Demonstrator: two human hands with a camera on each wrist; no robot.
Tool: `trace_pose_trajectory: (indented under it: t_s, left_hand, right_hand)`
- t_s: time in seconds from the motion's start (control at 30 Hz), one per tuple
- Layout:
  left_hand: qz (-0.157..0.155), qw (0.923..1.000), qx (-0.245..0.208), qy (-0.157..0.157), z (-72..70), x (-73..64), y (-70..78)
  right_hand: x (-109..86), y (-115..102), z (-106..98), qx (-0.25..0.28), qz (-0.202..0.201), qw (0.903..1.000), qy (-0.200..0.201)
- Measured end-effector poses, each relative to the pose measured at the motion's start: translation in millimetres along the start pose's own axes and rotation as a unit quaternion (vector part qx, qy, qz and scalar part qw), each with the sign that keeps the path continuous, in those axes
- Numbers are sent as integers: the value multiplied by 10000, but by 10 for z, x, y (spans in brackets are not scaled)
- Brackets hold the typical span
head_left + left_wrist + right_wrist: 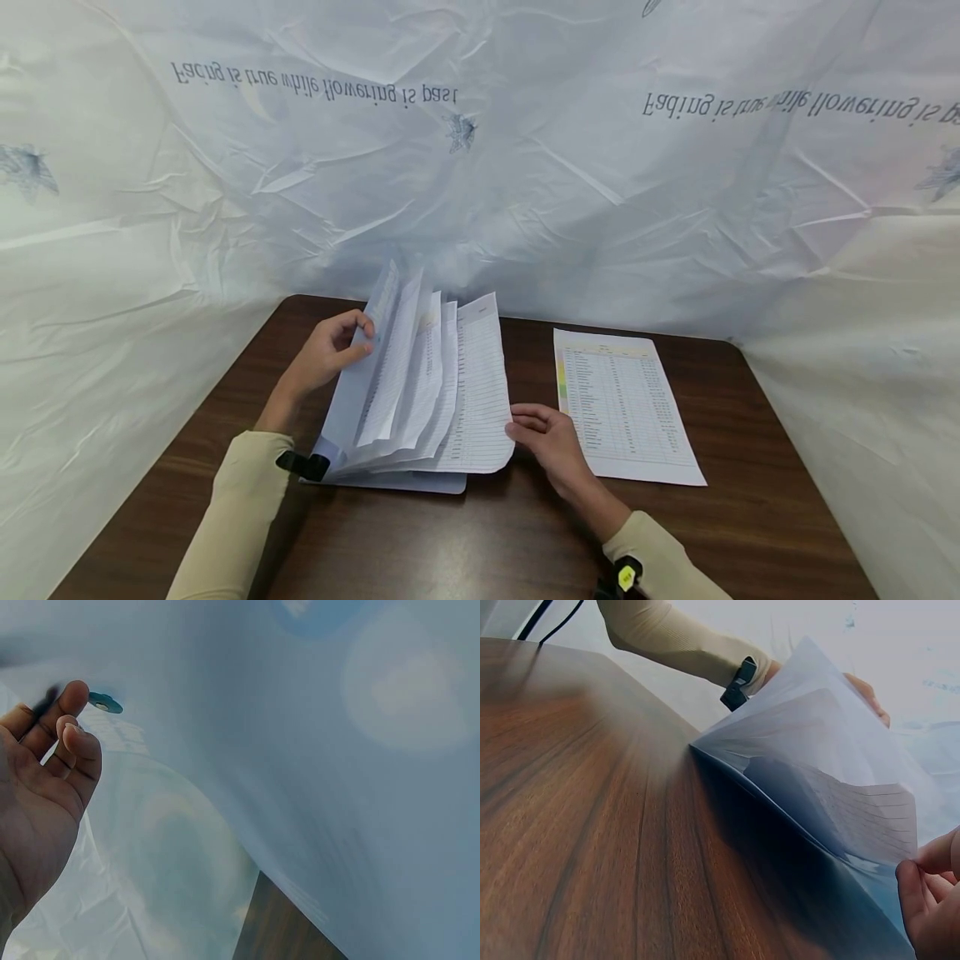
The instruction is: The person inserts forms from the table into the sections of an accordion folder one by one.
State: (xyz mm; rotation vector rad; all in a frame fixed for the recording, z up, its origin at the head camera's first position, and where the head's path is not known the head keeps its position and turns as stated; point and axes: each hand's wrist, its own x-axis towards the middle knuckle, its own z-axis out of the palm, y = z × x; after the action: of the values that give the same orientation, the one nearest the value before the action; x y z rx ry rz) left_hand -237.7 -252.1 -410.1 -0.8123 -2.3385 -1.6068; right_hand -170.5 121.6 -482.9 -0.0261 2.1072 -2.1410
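Note:
A pale blue plastic document folder (348, 408) lies spread on the table, its left cover raised at a slant. My left hand (327, 350) holds that cover near its outer edge; in the left wrist view its curled fingers are beside a teal snap button (105, 703). Several printed sheets (405, 375) fan out inside the folder. With thumb and fingers, my right hand (551, 442) pinches the right edge of the outermost lined sheet (480, 392). The right wrist view shows this sheet's corner (892, 817) at the right fingertips.
To the right of my right hand, a separate printed table sheet (626, 408) with coloured marks lies flat on the dark wooden table (390, 542). A wrinkled white plastic sheet (525, 208) with printed writing hangs behind the table and along its sides.

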Motion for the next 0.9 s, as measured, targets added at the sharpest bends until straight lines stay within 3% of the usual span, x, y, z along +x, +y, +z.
trace_pose_trajectory:
  t_s: [0.53,0.9]
  left_hand:
    - [59,9999,117,11,-3,1,-3]
    - [78,9999,134,-31,10,19,-5]
  right_hand:
    - [43,47,163,380,21,9986,-360]
    - [73,45,270,197,-11,9983,-546]
